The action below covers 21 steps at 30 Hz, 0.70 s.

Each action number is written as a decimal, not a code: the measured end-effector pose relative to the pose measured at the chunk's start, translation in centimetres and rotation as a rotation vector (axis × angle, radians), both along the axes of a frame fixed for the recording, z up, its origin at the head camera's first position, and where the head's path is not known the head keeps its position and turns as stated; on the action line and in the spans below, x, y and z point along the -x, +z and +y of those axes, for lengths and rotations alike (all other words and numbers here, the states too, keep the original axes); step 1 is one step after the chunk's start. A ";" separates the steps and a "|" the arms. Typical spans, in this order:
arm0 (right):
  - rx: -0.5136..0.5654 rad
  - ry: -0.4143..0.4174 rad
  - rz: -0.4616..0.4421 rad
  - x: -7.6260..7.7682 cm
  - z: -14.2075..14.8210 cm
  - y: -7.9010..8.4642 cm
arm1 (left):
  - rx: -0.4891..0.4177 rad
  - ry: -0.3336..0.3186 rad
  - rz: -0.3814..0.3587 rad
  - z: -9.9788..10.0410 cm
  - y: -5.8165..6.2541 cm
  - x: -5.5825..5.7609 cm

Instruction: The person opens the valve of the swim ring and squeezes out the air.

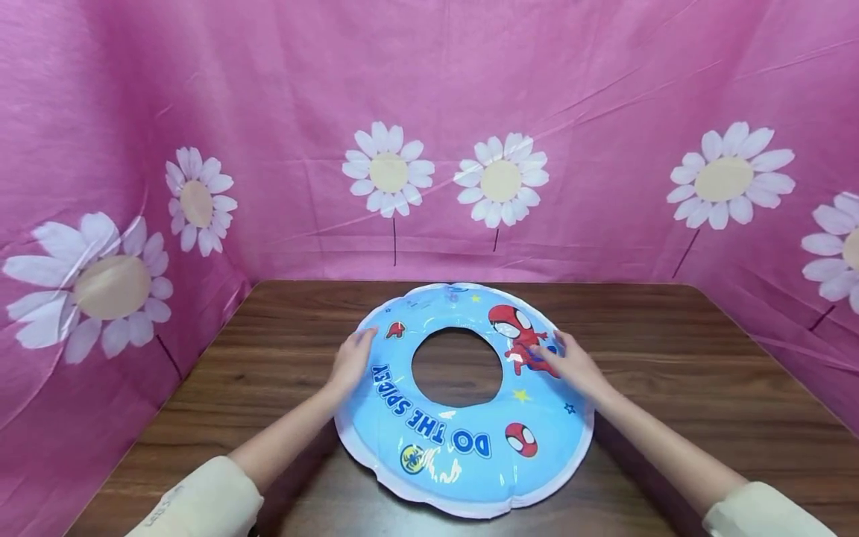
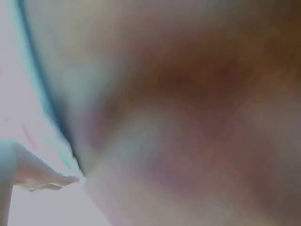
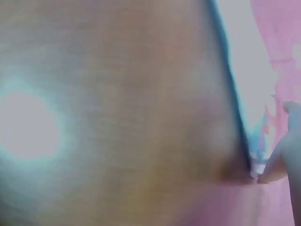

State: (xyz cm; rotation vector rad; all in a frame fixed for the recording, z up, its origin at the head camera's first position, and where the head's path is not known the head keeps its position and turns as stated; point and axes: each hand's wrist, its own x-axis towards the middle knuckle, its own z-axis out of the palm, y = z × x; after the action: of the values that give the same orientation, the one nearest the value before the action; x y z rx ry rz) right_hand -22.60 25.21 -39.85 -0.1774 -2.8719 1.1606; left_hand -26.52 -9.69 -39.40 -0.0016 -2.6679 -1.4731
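A light-blue inflatable swim ring [image 1: 429,481] with a white rim, red cartoon figures and the words "DO THE SPICEY" is between my two hands above the table. My left hand [image 1: 352,362] grips its left edge, the fingers partly hidden by the rim. On the opposite edge my right hand [image 1: 573,365] holds the ring, with the thumb over the printed red figure. In the left wrist view the left hand [image 2: 40,174] is at the ring's edge; the right wrist view shows the right hand [image 3: 280,160] pinching the rim, beside a blurred tabletop.
A dark wood-grain table [image 1: 684,358] lies under the ring and forearms. Pink cloth [image 1: 288,134] with large white daisies hangs at the back and along both sides of it. Pale sleeves [image 1: 208,496] cover the lower forearms.
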 end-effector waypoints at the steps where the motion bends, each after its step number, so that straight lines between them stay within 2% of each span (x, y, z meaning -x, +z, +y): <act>1: 0.017 -0.009 -0.012 0.2 0.2 0.7 | -0.009 0.009 0.015 -0.2 0.6 0.4; 3: 0.001 -0.015 0.018 0.9 0.4 1.8 | 0.019 0.005 0.040 -0.3 1.6 1.3; 6: -0.044 0.015 0.123 2.7 -0.1 2.8 | 0.056 -0.033 0.097 0.4 2.8 3.4; 9: -0.042 0.066 0.214 5.5 -1.4 2.6 | 0.023 -0.074 0.155 1.3 2.9 5.8; 11: -0.028 0.087 0.250 7.2 -2.3 1.8 | 0.055 -0.105 0.199 1.7 1.9 7.0; 13: -0.028 0.091 0.272 8.4 -3.0 0.6 | 0.169 -0.148 0.186 1.9 0.4 7.7; 17: -0.075 0.079 0.267 9.4 -3.5 -2.0 | 0.485 -0.245 0.111 1.9 -2.8 7.7; 19: -0.120 0.078 0.278 9.5 -3.5 -3.1 | 0.576 -0.275 0.115 1.9 -3.8 7.5; 21: -0.158 0.079 0.295 9.6 -3.6 -3.7 | 0.602 -0.268 0.152 1.9 -4.2 7.4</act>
State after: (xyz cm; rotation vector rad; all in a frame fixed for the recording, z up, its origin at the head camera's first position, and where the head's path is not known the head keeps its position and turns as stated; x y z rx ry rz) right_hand -32.20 21.59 -43.53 0.1044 -2.7101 0.8786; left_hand -33.95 -7.74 -43.64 -0.5047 -2.9428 -0.6208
